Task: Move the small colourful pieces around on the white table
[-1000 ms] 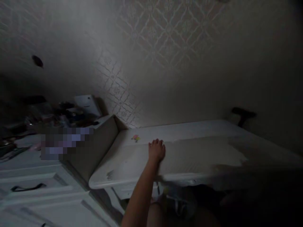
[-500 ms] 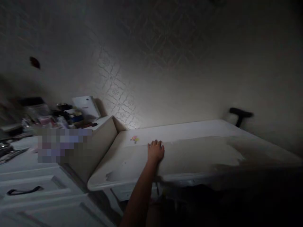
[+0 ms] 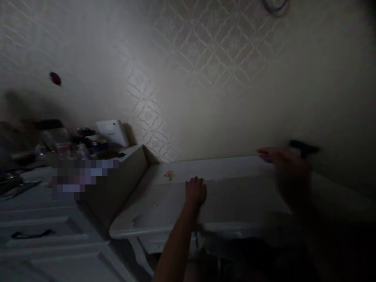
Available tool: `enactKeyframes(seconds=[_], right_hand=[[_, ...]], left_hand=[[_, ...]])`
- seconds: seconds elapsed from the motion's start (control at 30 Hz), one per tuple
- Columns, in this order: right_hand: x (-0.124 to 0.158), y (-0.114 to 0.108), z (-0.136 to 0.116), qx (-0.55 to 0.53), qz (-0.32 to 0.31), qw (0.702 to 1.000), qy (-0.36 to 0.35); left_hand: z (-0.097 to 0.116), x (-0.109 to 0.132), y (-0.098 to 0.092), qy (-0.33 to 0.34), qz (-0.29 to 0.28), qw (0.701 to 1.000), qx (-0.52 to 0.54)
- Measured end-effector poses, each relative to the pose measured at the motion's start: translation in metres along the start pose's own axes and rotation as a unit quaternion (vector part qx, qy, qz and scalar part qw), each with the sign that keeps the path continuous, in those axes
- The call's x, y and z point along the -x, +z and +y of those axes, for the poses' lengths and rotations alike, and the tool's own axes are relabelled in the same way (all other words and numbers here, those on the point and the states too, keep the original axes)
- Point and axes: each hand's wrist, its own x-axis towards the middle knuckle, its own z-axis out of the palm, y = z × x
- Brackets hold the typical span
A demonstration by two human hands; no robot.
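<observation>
My left hand (image 3: pixel 196 192) rests palm down on the pale table top (image 3: pixel 241 196), with its fingers a little apart and nothing visible in it. A small pink and yellow sticker (image 3: pixel 169 175) lies just to its left on the table. Over the table's right part, my right hand (image 3: pixel 283 159) is raised and smeared by motion, its fingers pointing left. Whether it holds anything cannot be made out. Close behind that hand is a dark T-shaped object (image 3: pixel 305 148) by the wall, partly covered by it.
On the left stands a white drawer cabinet (image 3: pixel 44 250) with a dark handle (image 3: pixel 32 234). Its top is crowded with small bottles and jars, and a white box (image 3: pixel 113 132) leans near the wall. Patterned wallpaper (image 3: pixel 211 47) rises behind the table. The lower right is very dark.
My right hand has come into view from the right, over the table. My left hand stays on the table. The table has grown darker and the upper wall lighter.
</observation>
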Motion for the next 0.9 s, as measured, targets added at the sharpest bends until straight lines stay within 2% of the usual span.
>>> enactKeyframes(seconds=[0.03,0.1,0.2,0.3,0.4,0.53,0.9], right_hand=[[0.005,0.013,0.002,0.015,-0.023,1.0,0.011],[0.021,0.043,0.008,0.078,-0.108,0.99,0.038],[0.048,0.081,0.021,0.218,-0.243,0.943,0.068],[0.064,0.097,0.033,0.314,-0.304,0.895,0.093],[0.068,0.098,0.04,0.346,-0.33,0.873,0.098],[0.067,0.096,0.042,0.348,-0.335,0.872,0.079],[0.066,0.094,0.039,0.345,-0.339,0.871,0.083]], left_hand=[[0.0,0.0,0.0,0.0,0.001,1.0,0.003],[0.0,-0.001,0.0,-0.002,0.002,1.0,0.009],[-0.001,-0.002,0.0,-0.004,0.003,1.0,0.01],[0.0,-0.002,0.001,-0.004,0.004,1.0,0.008],[0.0,-0.002,0.002,-0.006,0.004,1.0,0.007],[0.001,-0.001,0.001,-0.005,0.001,1.0,0.005],[0.0,0.0,0.001,0.002,-0.006,1.0,-0.003]])
